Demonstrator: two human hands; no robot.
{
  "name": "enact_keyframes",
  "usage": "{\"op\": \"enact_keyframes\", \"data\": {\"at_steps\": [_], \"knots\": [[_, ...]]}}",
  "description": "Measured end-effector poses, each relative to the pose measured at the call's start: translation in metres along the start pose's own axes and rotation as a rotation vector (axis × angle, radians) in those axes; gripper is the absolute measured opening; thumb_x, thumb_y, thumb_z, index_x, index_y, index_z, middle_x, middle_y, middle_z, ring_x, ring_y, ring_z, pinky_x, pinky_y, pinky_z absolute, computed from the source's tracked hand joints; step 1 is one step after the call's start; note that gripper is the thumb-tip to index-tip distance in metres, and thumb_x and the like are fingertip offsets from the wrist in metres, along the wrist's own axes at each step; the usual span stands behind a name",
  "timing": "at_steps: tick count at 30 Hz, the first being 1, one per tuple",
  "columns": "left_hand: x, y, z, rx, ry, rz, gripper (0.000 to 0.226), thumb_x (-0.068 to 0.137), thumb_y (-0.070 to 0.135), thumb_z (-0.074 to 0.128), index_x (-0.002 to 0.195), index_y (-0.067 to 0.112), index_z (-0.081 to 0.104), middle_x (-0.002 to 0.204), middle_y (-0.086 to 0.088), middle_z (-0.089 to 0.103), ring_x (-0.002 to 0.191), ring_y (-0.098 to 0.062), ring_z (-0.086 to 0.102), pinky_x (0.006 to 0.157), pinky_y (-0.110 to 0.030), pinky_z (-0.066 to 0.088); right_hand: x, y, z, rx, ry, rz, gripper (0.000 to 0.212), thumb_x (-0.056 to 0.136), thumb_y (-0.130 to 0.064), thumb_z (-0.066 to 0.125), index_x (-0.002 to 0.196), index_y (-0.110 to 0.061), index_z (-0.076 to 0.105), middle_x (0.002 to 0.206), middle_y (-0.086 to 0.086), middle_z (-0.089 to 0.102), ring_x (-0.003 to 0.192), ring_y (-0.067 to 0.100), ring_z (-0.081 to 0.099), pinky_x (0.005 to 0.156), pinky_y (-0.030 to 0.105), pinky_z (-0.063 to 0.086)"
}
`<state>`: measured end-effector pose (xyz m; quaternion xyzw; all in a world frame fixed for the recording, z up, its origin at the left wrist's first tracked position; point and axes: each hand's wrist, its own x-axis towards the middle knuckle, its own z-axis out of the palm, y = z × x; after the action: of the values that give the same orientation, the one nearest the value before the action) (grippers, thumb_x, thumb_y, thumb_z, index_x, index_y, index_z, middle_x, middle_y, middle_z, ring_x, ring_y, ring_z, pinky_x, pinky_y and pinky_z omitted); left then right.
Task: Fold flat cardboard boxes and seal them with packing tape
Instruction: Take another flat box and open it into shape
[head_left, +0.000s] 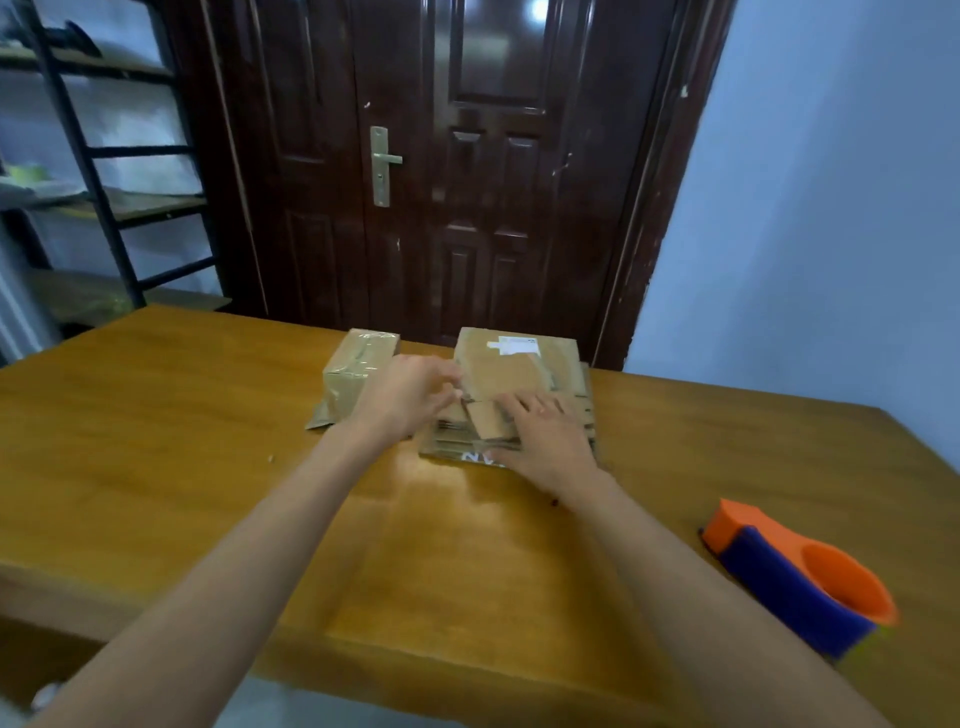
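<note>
- Your left hand (410, 391) reaches to the left edge of the stack of flat brown cardboard boxes (511, 410), fingers curled at the edge of the top raised sheet; the blur makes it hard to say whether they pinch it or only touch it.
- Your right hand (540, 428) lies flat, fingers spread and straight, pressing down on a small cardboard flap (488, 418) at the front of that stack.
- The stack sits between and just beyond both hands, near the far edge of the glossy yellow-brown wooden table (208, 441); its top sheet carries a white label (514, 344) and its edges look layered and ragged.
- Just left of your left hand stands a small closed cardboard box (353, 371) wrapped in shiny clear tape.
- Well apart, by your right forearm, lies the orange and blue plastic tape dispenser (800, 569), on its side with its round orange opening showing.
- Beyond the table are a dark brown panelled door (467, 182) and a black metal shelf rack (104, 182).
</note>
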<state>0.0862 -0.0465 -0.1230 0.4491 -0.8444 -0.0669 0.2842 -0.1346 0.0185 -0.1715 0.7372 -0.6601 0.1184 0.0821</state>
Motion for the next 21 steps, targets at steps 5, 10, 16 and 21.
{"op": "enact_keyframes", "data": {"at_steps": [5, 10, 16, 21], "knots": [[-0.017, 0.021, 0.028, 0.012, 0.002, 0.036, 0.032, 0.097, 0.041, 0.070, 0.129, 0.035, 0.071, 0.136, 0.014, 0.068, 0.127, -0.014, 0.062, 0.103, -0.045, 0.055, -0.039, 0.002, -0.001, 0.074, 0.256, -0.011, 0.053, 0.099, -0.037, 0.064, 0.150, -0.032, 0.050, 0.153, -0.001, 0.053, 0.145, 0.019, 0.044, 0.122, 0.037, 0.029], [-0.037, 0.038, 0.021, -0.417, 0.126, -0.006, 0.061, 0.097, 0.043, 0.069, 0.152, 0.032, 0.046, 0.159, 0.011, 0.044, 0.145, -0.008, 0.042, 0.119, -0.042, 0.041, -0.093, 0.005, -0.045, 0.523, 0.410, 0.143, 0.040, 0.107, -0.045, 0.051, 0.147, -0.041, 0.051, 0.148, -0.013, 0.056, 0.139, 0.007, 0.047, 0.116, 0.034, 0.039], [-0.065, 0.084, -0.006, -0.827, -0.013, -0.151, 0.072, 0.094, 0.066, 0.061, 0.156, 0.034, 0.041, 0.152, 0.019, 0.050, 0.138, -0.004, 0.049, 0.106, -0.022, 0.042, -0.165, 0.008, -0.093, 1.228, 0.442, 0.413, 0.034, 0.093, -0.052, 0.057, 0.123, -0.036, 0.059, 0.111, -0.023, 0.072, 0.105, 0.000, 0.069, 0.080, 0.024, 0.061], [-0.104, 0.135, 0.024, -1.011, -0.125, -0.206, 0.055, 0.087, 0.059, 0.065, 0.137, 0.043, 0.050, 0.122, 0.021, 0.071, 0.108, 0.007, 0.067, 0.084, -0.019, 0.056, -0.182, 0.014, -0.084, 1.424, 0.357, 0.594, 0.059, 0.082, -0.062, 0.061, 0.133, -0.031, 0.060, 0.118, -0.011, 0.072, 0.107, 0.010, 0.070, 0.078, 0.028, 0.057]]}}
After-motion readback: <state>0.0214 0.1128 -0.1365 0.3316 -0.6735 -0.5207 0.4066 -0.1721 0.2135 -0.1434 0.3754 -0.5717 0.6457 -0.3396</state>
